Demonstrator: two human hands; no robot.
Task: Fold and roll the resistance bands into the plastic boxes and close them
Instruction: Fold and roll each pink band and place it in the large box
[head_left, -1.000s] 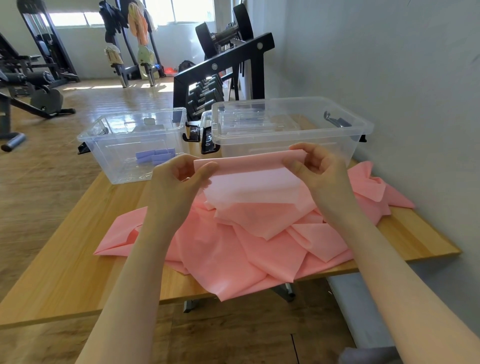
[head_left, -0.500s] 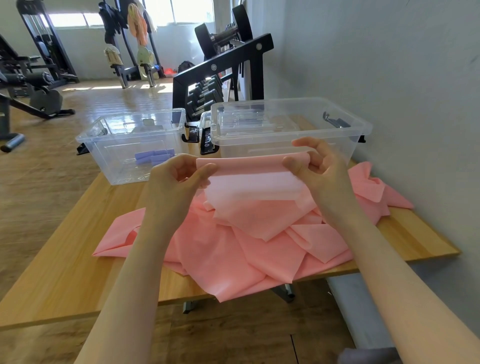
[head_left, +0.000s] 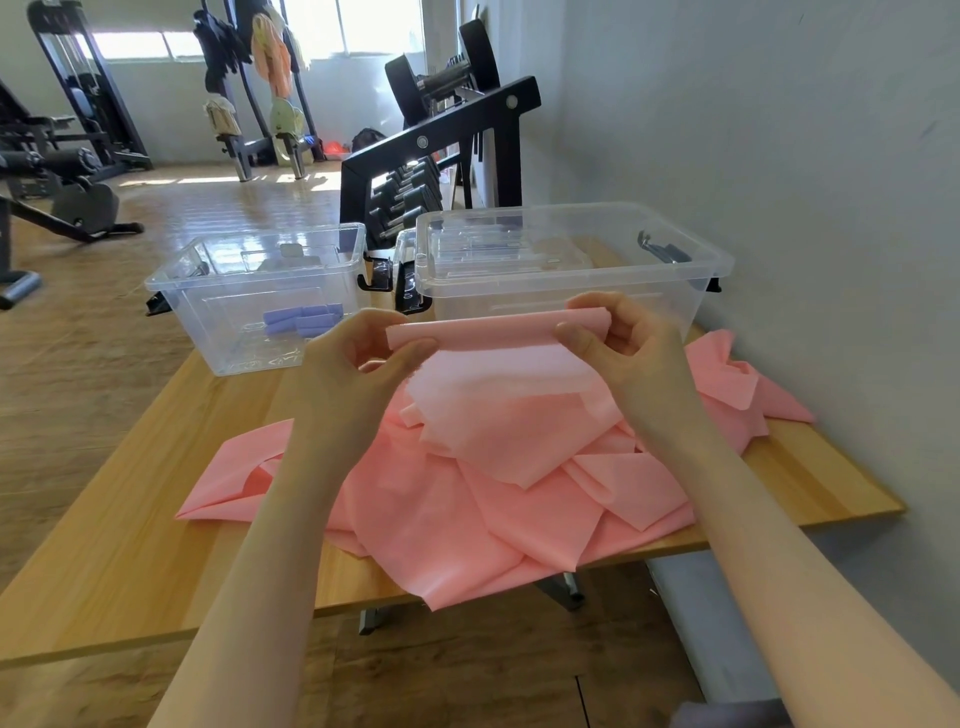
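Your left hand (head_left: 363, 358) and right hand (head_left: 623, 343) pinch the pink resistance band (head_left: 493, 447)'s rolled end above the table (head_left: 130, 545); you're rolling, so wind evenly next.

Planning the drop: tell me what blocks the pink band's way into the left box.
Nothing visible. Both hands, left and right, hold the pink band; the left box has no lid on.

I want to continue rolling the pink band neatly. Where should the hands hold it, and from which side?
Hold the pink band at the two ends of its rolled top edge, coming in from the left and right sides, as the left hand and right hand pinch it now. That edge is already a narrow, level roll, while the rest hangs loose and crumpled onto the table, so gripping lower would probably disturb the roll.
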